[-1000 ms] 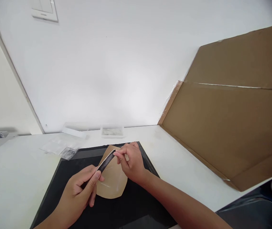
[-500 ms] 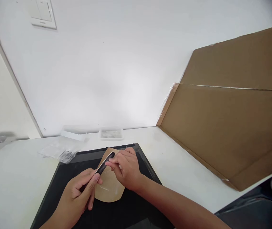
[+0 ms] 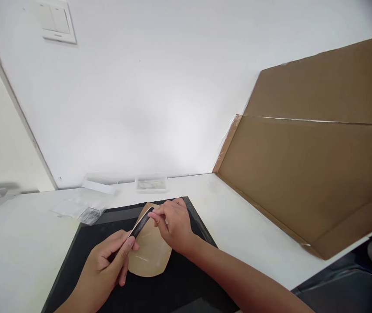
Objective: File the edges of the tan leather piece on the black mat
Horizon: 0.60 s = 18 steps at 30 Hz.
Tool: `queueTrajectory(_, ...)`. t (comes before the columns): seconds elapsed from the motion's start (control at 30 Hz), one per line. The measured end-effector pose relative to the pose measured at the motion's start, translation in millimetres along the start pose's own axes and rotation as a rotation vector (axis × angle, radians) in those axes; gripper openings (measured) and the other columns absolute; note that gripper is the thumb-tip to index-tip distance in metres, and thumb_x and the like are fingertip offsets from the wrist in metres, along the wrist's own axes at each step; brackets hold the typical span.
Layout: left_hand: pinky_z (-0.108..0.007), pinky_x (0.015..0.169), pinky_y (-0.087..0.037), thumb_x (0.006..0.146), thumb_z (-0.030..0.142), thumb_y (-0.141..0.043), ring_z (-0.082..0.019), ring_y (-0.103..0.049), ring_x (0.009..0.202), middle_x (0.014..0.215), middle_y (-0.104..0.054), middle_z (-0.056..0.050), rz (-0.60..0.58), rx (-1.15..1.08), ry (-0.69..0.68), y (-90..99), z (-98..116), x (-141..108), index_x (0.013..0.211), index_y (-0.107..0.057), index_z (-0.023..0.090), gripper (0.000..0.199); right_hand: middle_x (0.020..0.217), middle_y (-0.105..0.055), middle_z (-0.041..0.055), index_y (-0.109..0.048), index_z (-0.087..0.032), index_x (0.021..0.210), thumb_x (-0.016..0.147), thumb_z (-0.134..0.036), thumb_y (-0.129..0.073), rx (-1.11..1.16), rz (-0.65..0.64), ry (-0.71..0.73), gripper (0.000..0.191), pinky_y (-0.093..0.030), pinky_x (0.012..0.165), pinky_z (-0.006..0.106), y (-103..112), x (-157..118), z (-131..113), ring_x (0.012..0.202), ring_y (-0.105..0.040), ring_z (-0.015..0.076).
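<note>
A dark, narrow nail file (image 3: 142,224) with a pale edge and rounded end slants up to the right. My left hand (image 3: 109,261) is closed on its lower end, thumb on top. At the upper end, the thumb and finger of my right hand (image 3: 175,224) are pinched together against the dark face. Whatever small thing may be between those fingertips is hidden. Beneath both hands lies a tan sheet (image 3: 149,256) with a curved lower edge, resting on a black mat (image 3: 84,256).
A small clear plastic box (image 3: 151,184) stands by the wall. Left of it are a white strip (image 3: 98,186) and crumpled clear plastic bags (image 3: 75,208). A large folded cardboard sheet (image 3: 303,174) leans along the right side of the white table (image 3: 251,234).
My right fingertips have slid up and right along the nail file to its rounded end. My left hand keeps its hold, and the view has shifted slightly.
</note>
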<state>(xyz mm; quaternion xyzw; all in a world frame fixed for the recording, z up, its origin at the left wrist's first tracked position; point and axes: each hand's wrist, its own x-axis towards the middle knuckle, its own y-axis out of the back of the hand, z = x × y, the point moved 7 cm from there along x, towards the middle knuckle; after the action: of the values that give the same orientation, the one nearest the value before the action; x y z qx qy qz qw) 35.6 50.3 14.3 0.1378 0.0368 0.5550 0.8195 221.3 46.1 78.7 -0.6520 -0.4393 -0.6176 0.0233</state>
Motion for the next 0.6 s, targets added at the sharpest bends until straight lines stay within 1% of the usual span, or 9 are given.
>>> queueTrajectory(0.1,-0.021,0.037,-0.032,0.096,0.056,-0.058,-0.011,-0.047,0.038,0.050,-0.052,0.005,0.000,0.007,0.000,0.3,-3,-1,0.091,-0.070,0.023,0.035,0.062,-0.066,-0.0028,-0.054,-0.022,0.078,0.106,-0.036,-0.054,0.023,-0.019,-0.022,0.032,-0.035,0.077,0.035,-1,1,5,0.064,-0.062,0.0144)
queueTrajectory(0.27,-0.021,0.040,-0.035,0.097,0.055,-0.056,-0.011,-0.045,0.037,0.046,-0.048,0.006,0.020,0.034,0.009,1.8,-2,-1,0.089,-0.069,0.023,0.036,0.068,-0.067,-0.0019,-0.056,-0.021,0.079,0.106,-0.038,-0.052,0.012,-0.049,0.032,0.033,-0.035,0.075,0.034,-6,-2,4,0.063,-0.060,0.0129)
queueTrajectory(0.37,-0.022,0.038,-0.033,0.097,0.053,-0.058,-0.012,-0.044,0.037,0.047,-0.049,0.005,0.034,0.040,-0.012,3.7,0,0,0.089,-0.070,0.023,0.034,0.067,-0.066,-0.0020,-0.057,-0.021,0.078,0.107,-0.039,-0.051,-0.037,-0.039,-0.009,0.035,-0.035,0.075,0.034,-1,1,18,0.061,-0.058,0.0125)
queueTrajectory(0.4,-0.022,0.039,-0.034,0.097,0.052,-0.059,-0.012,-0.045,0.038,0.048,-0.050,0.005,0.042,0.047,-0.026,5.0,1,0,0.089,-0.070,0.023,0.032,0.067,-0.066,-0.0022,-0.057,-0.021,0.078,0.107,-0.040,-0.050,-0.050,-0.025,-0.046,0.034,-0.035,0.076,0.034,2,3,28,0.061,-0.058,0.0127)
queueTrajectory(0.47,-0.022,0.040,-0.037,0.096,0.050,-0.060,-0.012,-0.047,0.040,0.050,-0.052,0.004,0.059,0.058,-0.063,8.2,3,1,0.090,-0.071,0.022,0.030,0.068,-0.065,-0.0017,-0.059,-0.022,0.081,0.106,-0.042,-0.051,-0.061,0.010,-0.150,0.033,-0.037,0.081,0.036,10,7,55,0.062,-0.058,0.0142)
queueTrajectory(0.5,-0.022,0.041,-0.038,0.096,0.050,-0.060,-0.012,-0.048,0.040,0.050,-0.052,0.004,0.070,0.065,-0.076,10.4,3,1,0.091,-0.071,0.022,0.030,0.069,-0.065,-0.0012,-0.058,-0.022,0.080,0.105,-0.043,-0.051,-0.064,0.031,-0.225,0.033,-0.037,0.085,0.037,14,7,72,0.063,-0.058,0.0153)
queueTrajectory(0.57,-0.021,0.041,-0.038,0.096,0.051,-0.060,-0.012,-0.047,0.041,0.048,-0.052,0.004,0.097,0.071,-0.076,16.3,2,3,0.094,-0.071,0.022,0.031,0.069,-0.065,-0.0008,-0.055,-0.024,0.080,0.101,-0.051,-0.054,-0.029,0.073,-0.444,0.035,-0.038,0.091,0.040,21,3,114,0.067,-0.058,0.0181)
queueTrajectory(0.6,-0.020,0.040,-0.037,0.096,0.053,-0.060,-0.012,-0.047,0.041,0.047,-0.051,0.004,0.114,0.069,-0.060,20.1,0,5,0.095,-0.071,0.022,0.033,0.070,-0.065,-0.0004,-0.053,-0.024,0.081,0.101,-0.054,-0.051,-0.020,0.088,-0.508,0.036,-0.039,0.090,0.040,23,-1,133,0.068,-0.059,0.0193)
